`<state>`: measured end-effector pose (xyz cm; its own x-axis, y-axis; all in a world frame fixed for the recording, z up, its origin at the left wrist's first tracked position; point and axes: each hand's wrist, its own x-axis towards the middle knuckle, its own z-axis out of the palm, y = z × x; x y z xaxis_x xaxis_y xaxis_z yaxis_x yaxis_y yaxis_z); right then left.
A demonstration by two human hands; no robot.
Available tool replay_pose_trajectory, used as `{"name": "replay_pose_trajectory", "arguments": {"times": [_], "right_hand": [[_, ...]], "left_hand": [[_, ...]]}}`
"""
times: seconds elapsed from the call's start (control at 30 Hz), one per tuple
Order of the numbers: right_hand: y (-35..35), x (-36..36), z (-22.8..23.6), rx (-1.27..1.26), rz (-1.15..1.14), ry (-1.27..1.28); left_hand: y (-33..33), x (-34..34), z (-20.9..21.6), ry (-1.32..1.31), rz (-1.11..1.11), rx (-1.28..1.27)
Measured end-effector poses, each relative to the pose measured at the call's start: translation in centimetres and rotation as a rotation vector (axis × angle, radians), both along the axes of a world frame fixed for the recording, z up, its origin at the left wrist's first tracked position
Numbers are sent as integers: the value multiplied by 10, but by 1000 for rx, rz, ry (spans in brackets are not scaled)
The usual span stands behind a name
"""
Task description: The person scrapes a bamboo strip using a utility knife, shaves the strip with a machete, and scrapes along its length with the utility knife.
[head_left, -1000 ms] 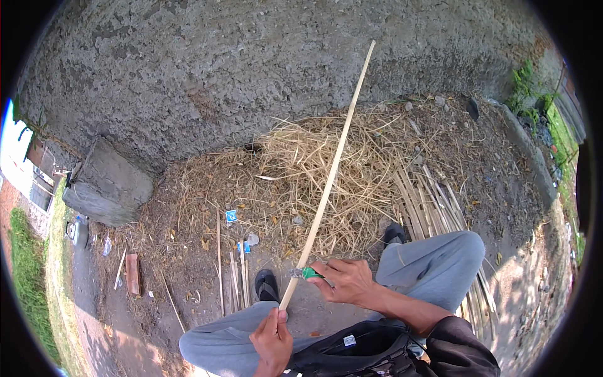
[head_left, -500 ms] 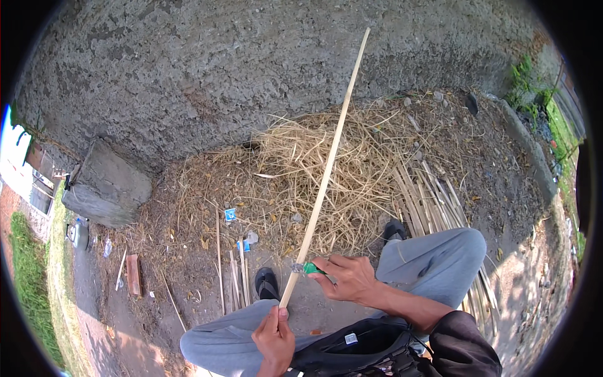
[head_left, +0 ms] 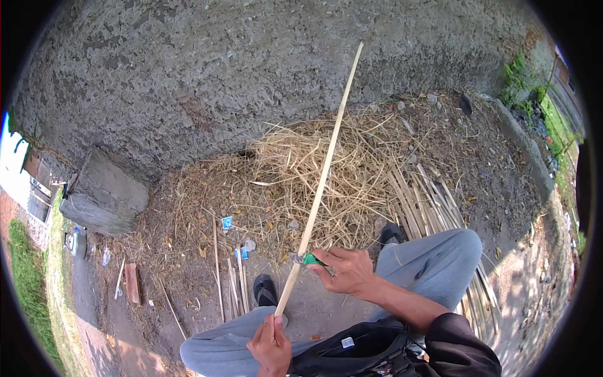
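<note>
A long pale bamboo strip (head_left: 325,166) slants up and away from me, its far end in front of the wall. Pinched between thumb and fingers of my left hand (head_left: 271,345) is the strip's near end, just above my left knee. My right hand (head_left: 347,270) is closed around a small green-handled tool (head_left: 310,259). The tool's greyish head lies against the strip a little beyond my left hand; its exact shape is too small to make out. Beneath the strip lies a heap of thin shavings (head_left: 295,157).
Split strips (head_left: 427,201) lie bundled beside my right leg, with several more (head_left: 233,286) by my left foot. A rough grey wall (head_left: 251,75) rises behind the heap. At left stand a concrete block (head_left: 107,191) and a metal kettle (head_left: 76,244), near a reddish brick (head_left: 132,284).
The bamboo strip has come slightly toward me, its far tip now lower in the picture. My left hand has drawn back a little, while my right hand with the tool sits slightly higher.
</note>
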<state>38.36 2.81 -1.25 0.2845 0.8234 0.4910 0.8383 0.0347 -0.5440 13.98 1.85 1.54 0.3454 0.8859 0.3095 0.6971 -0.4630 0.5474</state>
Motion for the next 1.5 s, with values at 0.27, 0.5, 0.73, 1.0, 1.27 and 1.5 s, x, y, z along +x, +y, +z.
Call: {"name": "replay_pose_trajectory", "arguments": {"times": [0.27, 0.5, 0.73, 1.0, 1.27, 1.5], "right_hand": [[15, 29, -14, 88, -211, 110], [16, 89, -5, 46, -436, 171], [-14, 2, 13, 15, 17, 231], [-27, -22, 4, -149, 149, -45], [-7, 2, -8, 24, -2, -71], [12, 87, -7, -72, -361, 179]], "left_hand": [[-9, -15, -3, 43, -27, -21], [-27, -47, 19, 90, 33, -305], [-18, -39, 17, -6, 115, -400], [-26, -47, -3, -141, 122, -395], [-28, -59, -1, -140, 18, -417], [-59, -85, 4, 14, 103, -361]]}}
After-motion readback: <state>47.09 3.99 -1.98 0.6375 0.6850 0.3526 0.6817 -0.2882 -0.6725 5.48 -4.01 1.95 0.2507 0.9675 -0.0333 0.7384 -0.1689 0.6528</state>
